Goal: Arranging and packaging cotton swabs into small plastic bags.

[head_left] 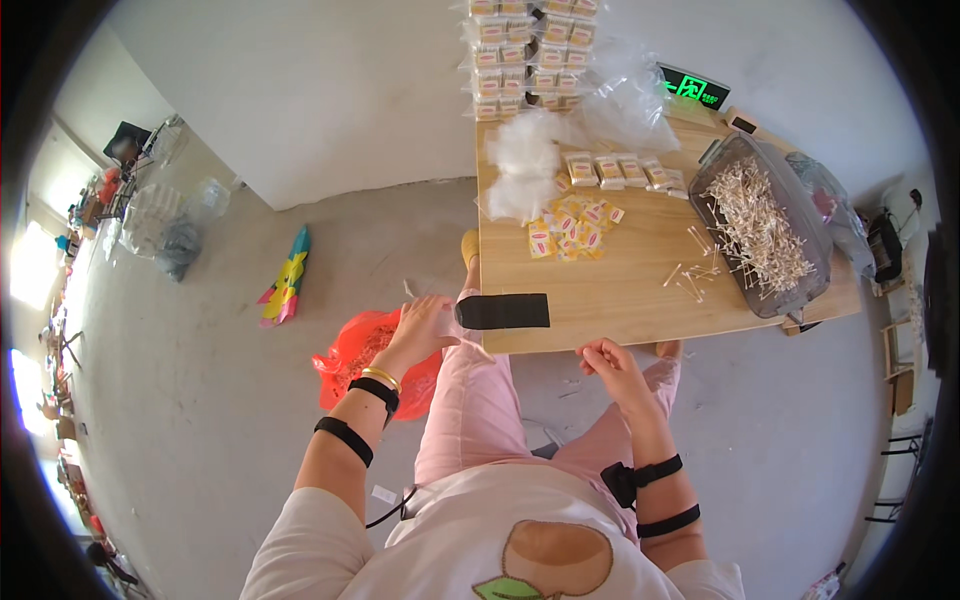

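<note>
My left hand (412, 333) is beside the table's near left corner, over a red plastic bag (350, 350) on the floor. Its thumb and fingers are closed on what looks like a thin clear plastic bag (474, 347), hard to make out against my pink trousers. Just right of it, a flat black strip (503, 311) with a rounded end lies across the table edge. My right hand (612, 368) hovers off the near edge, its fingers curled together; anything inside them is hidden. Nearest to it on the table are several loose cotton swabs (690, 283).
On the wooden table (610, 310) stand a grey tub (815, 285) heaped with swabs, yellow-and-white cards (572, 230), a row of small filled packs (610, 170), clear bags (524, 150) and stacked packs (515, 55). A colourful bag (288, 285) lies on the floor at left.
</note>
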### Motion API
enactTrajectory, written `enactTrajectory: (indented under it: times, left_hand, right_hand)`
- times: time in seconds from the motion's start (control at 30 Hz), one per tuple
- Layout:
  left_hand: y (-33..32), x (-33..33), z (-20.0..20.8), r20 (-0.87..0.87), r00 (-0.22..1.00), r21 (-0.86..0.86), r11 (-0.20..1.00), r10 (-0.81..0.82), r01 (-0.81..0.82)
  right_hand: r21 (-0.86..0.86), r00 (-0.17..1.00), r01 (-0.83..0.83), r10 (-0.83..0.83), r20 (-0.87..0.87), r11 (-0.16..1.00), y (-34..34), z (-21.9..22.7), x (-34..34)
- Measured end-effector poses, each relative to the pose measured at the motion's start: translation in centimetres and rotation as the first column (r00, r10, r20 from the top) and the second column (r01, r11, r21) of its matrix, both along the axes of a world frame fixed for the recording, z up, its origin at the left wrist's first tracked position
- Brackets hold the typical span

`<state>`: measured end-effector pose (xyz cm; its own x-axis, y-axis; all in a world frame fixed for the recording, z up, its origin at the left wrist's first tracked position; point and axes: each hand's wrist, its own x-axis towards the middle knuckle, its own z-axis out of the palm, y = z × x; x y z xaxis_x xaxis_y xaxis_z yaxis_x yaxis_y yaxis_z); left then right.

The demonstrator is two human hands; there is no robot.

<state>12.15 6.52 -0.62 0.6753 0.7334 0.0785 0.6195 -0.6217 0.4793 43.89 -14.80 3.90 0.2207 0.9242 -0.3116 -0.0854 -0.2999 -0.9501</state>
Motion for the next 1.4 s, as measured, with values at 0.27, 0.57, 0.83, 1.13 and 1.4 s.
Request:
enactTrajectory:
  times: [0.27, 0.57, 0.83, 1.13, 1.4]
  left_hand:
    - [-0.1, 0.0, -0.8, 0.055, 0.996, -0.095, 0.993, 0.070, -0.065]
    - [3.2, -0.3, -5.2, 0.328, 0.901, -0.443, 0.888, 0.285, -0.119]
    - [5.4, 0.6, -3.0, 0.239, 0.932, -0.512, 0.851, 0.271, -0.116]
    - [1.5, -0.2, 7.6, 0.430, 0.798, -0.673, 0.739, 0.421, -0.027]
    - [-3.1, 1.0, 14.4, 0.570, 0.743, -0.646, 0.750, 0.351, 0.141]
  right_hand:
    - [-0.014, 1.000, -0.024, 0.024, 0.010, 1.000, 0.5, 0.0, -0.8]
    - [-0.008, 1.000, -0.016, 0.016, 0.010, 1.000, 0.3, 0.0, -1.2]
    - [-0.008, 1.000, -0.021, 0.021, 0.014, 1.000, 0.7, 0.4, -1.5]
    - [0.118, 0.941, -0.220, 0.179, 0.287, 0.968, 5.4, 4.6, -4.9]
    - [0.216, 0.926, -0.359, 0.316, 0.207, 0.908, 8.4, 9.7, -9.4]
